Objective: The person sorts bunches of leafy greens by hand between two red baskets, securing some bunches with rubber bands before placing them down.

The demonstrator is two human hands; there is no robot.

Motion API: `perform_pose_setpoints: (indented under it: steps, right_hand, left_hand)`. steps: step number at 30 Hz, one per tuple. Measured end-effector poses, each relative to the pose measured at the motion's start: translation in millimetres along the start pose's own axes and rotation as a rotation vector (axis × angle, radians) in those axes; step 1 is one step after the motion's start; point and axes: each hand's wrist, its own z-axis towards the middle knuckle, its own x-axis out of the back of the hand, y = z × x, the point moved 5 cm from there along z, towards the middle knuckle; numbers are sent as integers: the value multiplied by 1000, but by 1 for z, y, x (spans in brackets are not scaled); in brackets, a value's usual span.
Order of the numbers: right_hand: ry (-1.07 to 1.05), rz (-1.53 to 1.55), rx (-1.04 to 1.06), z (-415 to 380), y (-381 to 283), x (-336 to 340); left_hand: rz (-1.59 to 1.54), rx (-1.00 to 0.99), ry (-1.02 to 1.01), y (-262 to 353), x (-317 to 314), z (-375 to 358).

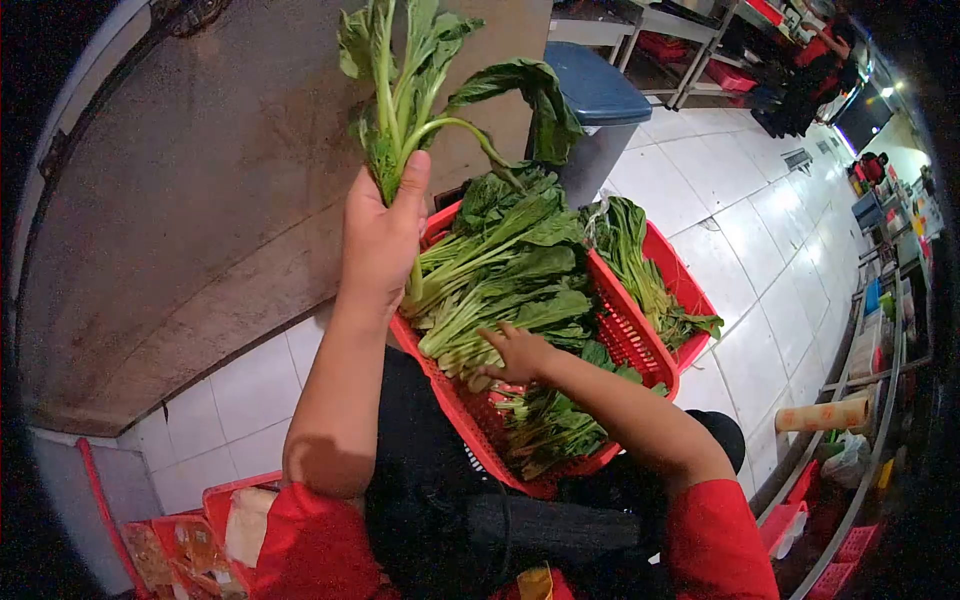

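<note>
My left hand [385,235] is closed around the stem ends of a bunch of leafy greens [400,90], raised above the basket. One leafy stalk bends out to the right and droops. My right hand [520,355] reaches down to the pale stems of the greens [510,270] piled in a red plastic basket [640,330]. Its fingers are apart and touch the stems, without a clear grip. Smaller greens [550,425] lie in the near end of the basket, partly under my right forearm.
A second red basket [690,285] with more greens [640,260] stands to the right. Behind is a grey bin with a blue lid [595,85]. A brown panel [190,190] borders the left. Shelving [890,340] lines the right, and another person [825,50] is far off.
</note>
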Motion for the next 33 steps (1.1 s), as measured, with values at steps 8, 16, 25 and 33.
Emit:
perform_pose_setpoints:
  steps: [8, 16, 25, 33]
  right_hand:
    - [109, 291, 123, -21, 30, 16]
    - [384, 35, 296, -39, -3, 58]
    - [486, -416, 439, 123, -19, -53]
    - [309, -386, 627, 70, -38, 24]
  left_hand:
    - [-34, 99, -53, -12, -6, -3]
    - [-259, 166, -110, -9, -30, -15]
    - [-115, 207, -97, -14, -12, -27]
    - [-140, 217, -50, -9, 10, -24]
